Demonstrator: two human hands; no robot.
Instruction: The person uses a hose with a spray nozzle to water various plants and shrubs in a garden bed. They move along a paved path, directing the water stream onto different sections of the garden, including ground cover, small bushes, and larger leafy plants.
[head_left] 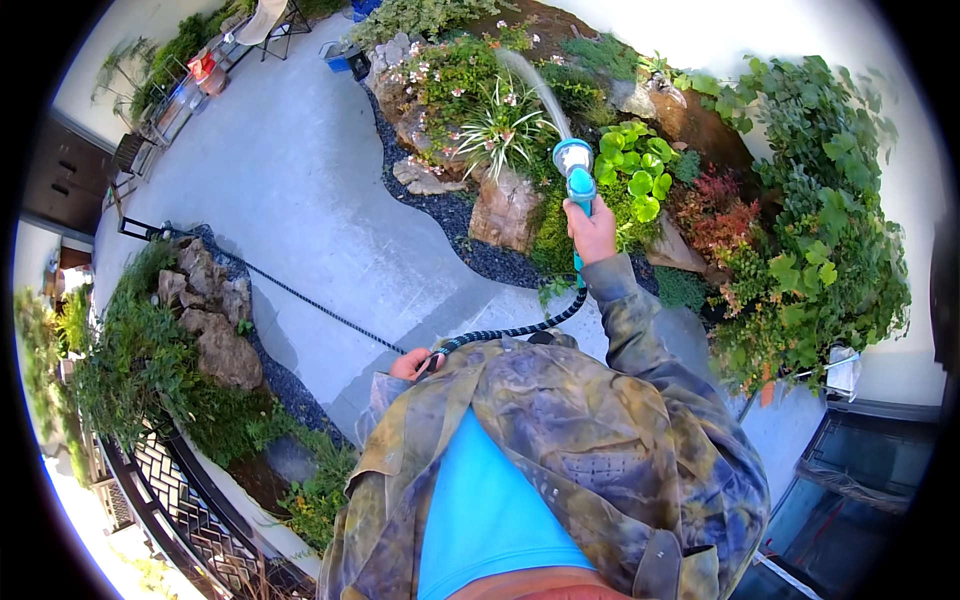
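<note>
My right hand (594, 232) is closed around the handle of a turquoise and white hose spray nozzle (574, 160), held out in front of me. Water (540, 85) sprays from its head toward the far planting bed. A black hose with pale flecks (520, 331) runs from the nozzle's lower end back to my left side. There my left hand (413, 365), low by my jacket, is closed on the hose. From that hand the hose stretches over the pavement toward the far left.
Ahead lies a rock-edged bed with a spiky white-green plant (500, 130), round-leaved plants (636, 165) and boulders (506, 208). A leafy vine (830, 190) covers the right wall. Another boulder (222, 345) borders the left bed. Grey pavement (300, 170) runs between, with a folding chair (268, 22) far off.
</note>
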